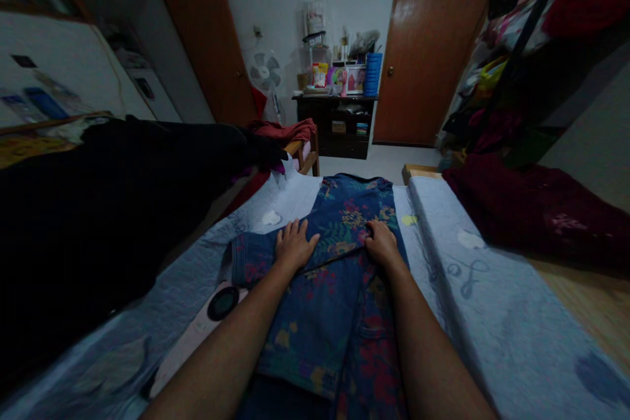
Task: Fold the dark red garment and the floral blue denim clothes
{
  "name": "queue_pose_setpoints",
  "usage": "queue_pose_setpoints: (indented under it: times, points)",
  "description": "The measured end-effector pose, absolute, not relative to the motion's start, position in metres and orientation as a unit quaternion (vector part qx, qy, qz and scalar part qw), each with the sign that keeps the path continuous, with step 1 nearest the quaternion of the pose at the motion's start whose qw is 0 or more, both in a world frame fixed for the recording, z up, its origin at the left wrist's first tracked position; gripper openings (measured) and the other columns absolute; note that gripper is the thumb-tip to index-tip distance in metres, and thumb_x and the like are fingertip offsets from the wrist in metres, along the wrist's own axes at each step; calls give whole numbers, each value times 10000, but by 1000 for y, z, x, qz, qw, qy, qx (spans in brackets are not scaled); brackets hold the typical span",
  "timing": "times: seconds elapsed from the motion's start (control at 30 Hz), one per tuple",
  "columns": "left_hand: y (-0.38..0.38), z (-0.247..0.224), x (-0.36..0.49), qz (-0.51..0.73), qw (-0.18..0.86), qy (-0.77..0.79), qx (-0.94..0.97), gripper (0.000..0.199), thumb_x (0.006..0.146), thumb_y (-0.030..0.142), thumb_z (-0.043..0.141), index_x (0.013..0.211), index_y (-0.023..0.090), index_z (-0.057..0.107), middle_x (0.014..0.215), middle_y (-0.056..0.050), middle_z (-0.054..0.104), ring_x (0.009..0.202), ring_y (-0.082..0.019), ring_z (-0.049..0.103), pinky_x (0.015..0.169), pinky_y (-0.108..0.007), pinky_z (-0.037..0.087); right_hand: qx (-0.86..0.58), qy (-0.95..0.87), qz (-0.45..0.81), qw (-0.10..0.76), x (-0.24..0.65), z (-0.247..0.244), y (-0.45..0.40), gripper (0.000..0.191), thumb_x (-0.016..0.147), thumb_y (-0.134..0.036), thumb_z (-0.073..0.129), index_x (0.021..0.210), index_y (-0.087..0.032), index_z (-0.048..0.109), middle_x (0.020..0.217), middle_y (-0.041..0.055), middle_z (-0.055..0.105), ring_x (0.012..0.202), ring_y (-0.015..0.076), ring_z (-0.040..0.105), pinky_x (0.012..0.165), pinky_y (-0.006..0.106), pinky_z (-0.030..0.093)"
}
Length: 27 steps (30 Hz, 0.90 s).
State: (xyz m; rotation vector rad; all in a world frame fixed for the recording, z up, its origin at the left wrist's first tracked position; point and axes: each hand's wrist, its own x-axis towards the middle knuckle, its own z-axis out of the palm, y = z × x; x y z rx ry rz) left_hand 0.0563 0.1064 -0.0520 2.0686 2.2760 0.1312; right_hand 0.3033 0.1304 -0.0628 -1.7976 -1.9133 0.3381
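A dark blue floral jacket (315,315) lies spread on the bed, one sleeve folded across its body with the cuff (239,259) out to the left. My left hand (294,246) rests flat on that sleeve, fingers spread. At the right side of the jacket, my right hand (381,244) has its fingers bent onto the cloth, thumb turned inward, and appears to pinch a bit of it. Beside the jacket, partly behind my left forearm, is a pale pink flat object with a round black part (223,303); its kind is unclear.
Beneath everything is a light blue patterned bed sheet (497,275). Dark cloth (123,197) is heaped on the left, and maroon cloth (541,210) lies on the right. A fan (266,71), a dark cabinet (339,144) and a wooden door (433,46) stand beyond the bed.
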Motion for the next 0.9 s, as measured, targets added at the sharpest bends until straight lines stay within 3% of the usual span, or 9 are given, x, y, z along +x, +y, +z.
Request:
queue_pose_setpoints:
  times: [0.27,0.5,0.77,0.9]
  points:
    - [93,-43,42,31,63,806,587,757,899,676,215,1496,229,340,1591,-115,259,1467,-337,193,1159,-537,202,-663,-697,104,254,303,-65,130,513,750,-131,519,1251,-195,604,1329,98,588,1294,261,476,1119,397,316]
    - [80,-48,46,31,52,720,691,620,969,497,223,1510,203,290,1606,-103,215,1481,-254,177,1177,-461,195,-657,-710,106,229,303,-61,130,509,771,-128,486,1270,-105,588,1366,158,554,1317,281,453,1120,410,320]
    - [87,-50,28,38,66,770,634,768,890,711,224,1507,262,315,1604,-121,216,1474,-358,150,1168,-524,169,-668,-707,111,206,303,-61,130,531,782,-147,492,1306,-109,567,1404,138,530,1341,280,432,1144,398,287]
    - [86,-51,25,57,34,791,608,770,890,718,207,1487,257,364,1585,-135,267,1461,-373,188,1160,-525,188,-667,-708,102,210,303,-63,132,521,778,-144,491,1291,-138,579,1398,120,538,1343,261,429,1139,386,291]
